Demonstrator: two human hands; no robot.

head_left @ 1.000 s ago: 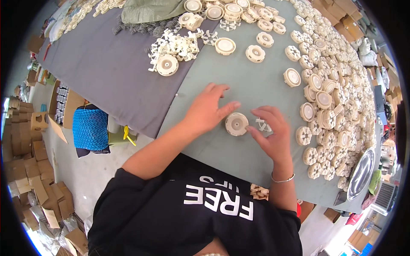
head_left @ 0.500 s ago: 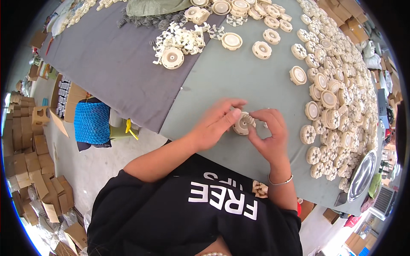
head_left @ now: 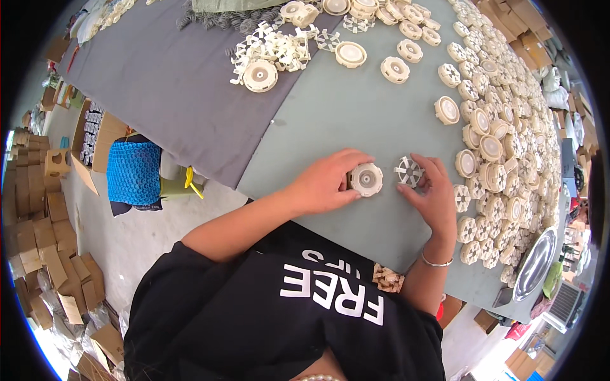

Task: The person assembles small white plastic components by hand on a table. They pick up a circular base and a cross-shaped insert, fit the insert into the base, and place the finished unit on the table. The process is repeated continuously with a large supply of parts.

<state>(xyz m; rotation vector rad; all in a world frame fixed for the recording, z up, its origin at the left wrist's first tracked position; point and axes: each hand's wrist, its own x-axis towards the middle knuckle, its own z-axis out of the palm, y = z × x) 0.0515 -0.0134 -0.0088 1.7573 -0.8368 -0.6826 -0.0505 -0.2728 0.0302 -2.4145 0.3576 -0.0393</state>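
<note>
My left hand [head_left: 327, 183] grips the side of a round cream plastic housing [head_left: 366, 180], thumb below and fingers above. The housing lies face up, with a small round centre showing. To its right, my right hand [head_left: 433, 193] pinches a white spoked plastic ring [head_left: 408, 172] between thumb and fingers. A gap separates the two parts. Whether a spring sits inside the housing, I cannot make out. More spoked rings [head_left: 273, 47] lie in a loose heap at the far left, with another round housing [head_left: 260, 76] at its near edge.
A large spread of cream round assemblies [head_left: 492, 146] covers the right side of the table. Dark coil springs [head_left: 222, 19] lie at the back beside a greenish cloth. A shiny metal tray [head_left: 535, 263] sits at the right edge. Grey fabric [head_left: 178, 82] covers the left part.
My right hand has let go of the small coil spring at the housing, moved right and taken hold of a spoked ring. My left hand has closed round the housing's side.
</note>
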